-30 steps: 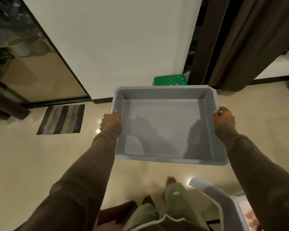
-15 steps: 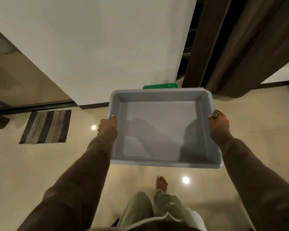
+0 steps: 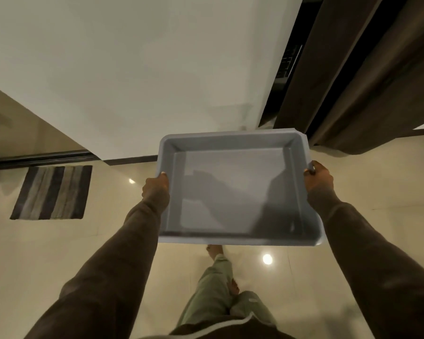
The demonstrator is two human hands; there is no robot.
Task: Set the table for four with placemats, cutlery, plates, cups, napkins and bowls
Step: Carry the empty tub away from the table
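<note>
I carry an empty grey plastic tub [image 3: 238, 192] in front of me, held level above the floor. My left hand [image 3: 156, 189] grips its left rim and my right hand [image 3: 318, 178] grips its right rim. Nothing lies inside the tub; only shadows fall on its bottom. No placemats, cutlery, plates, cups, napkins or bowls are in view.
A white wall [image 3: 145, 69] stands close ahead, with dark brown curtains [image 3: 367, 77] to its right. A striped mat [image 3: 53, 192] lies on the glossy beige floor [image 3: 47, 253] at the left, before a glass door. My legs show below the tub.
I have walked forward towards the wall with the tub. The green stool behind the tub and the white chair at the bottom right have gone out of sight.
</note>
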